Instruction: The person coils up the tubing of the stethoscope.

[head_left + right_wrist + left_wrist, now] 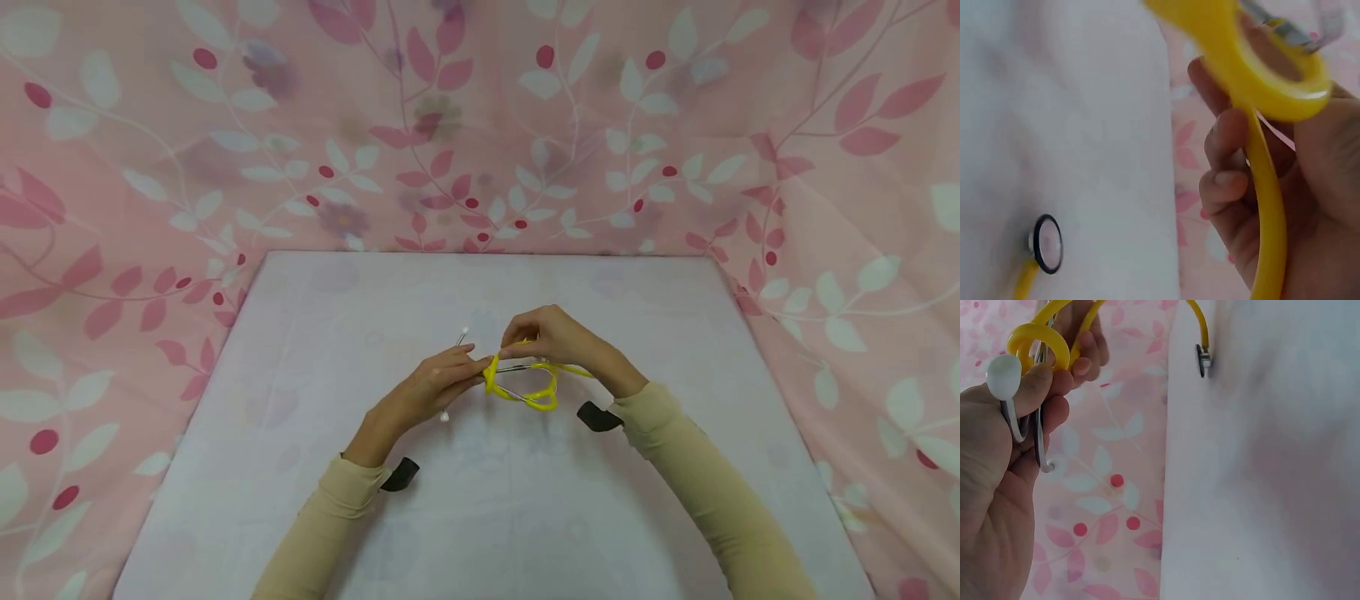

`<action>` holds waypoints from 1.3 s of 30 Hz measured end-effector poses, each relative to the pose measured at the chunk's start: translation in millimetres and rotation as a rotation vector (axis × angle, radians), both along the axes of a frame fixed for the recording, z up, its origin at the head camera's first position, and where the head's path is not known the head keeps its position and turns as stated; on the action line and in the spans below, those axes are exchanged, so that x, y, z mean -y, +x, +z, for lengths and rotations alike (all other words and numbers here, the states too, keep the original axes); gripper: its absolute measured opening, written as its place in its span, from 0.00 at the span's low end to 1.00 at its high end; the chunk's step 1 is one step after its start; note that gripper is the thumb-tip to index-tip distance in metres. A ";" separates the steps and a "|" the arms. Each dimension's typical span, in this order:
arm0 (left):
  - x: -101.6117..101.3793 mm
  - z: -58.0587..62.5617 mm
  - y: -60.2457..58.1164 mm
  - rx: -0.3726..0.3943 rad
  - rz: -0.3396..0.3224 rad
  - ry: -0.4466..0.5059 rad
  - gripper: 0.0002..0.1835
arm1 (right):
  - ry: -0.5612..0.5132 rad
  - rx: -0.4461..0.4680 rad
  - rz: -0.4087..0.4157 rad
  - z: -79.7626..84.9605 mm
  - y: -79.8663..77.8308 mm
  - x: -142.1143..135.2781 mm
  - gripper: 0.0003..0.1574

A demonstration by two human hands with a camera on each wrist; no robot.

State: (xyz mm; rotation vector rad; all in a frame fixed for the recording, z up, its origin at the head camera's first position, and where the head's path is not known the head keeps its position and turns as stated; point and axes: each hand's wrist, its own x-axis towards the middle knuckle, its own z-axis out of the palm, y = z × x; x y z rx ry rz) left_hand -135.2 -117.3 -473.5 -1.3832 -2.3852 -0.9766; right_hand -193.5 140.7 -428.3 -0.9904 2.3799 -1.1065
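Note:
A stethoscope with yellow tubing is held up between both hands over the table's middle. My left hand pinches its metal ear tubes and a yellow loop between thumb and fingers. White ear tips stick out on either side of that hand. To the right, my right hand has its fingers curled round the yellow tube, close by the loop. The tubing is looped around the metal tubes. In both wrist views the round chest piece hangs at the tube's end, apart from the hands.
A table with a pale cloth lies under the hands. Pink leaf-patterned fabric stands behind it and along both sides. Black pieces jut out from the wrists at the beige sleeves.

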 end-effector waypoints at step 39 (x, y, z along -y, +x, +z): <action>14.2 -8.8 -16.6 -0.005 0.332 0.004 0.21 | 0.074 -0.072 -0.081 -56.4 78.8 15.0 0.27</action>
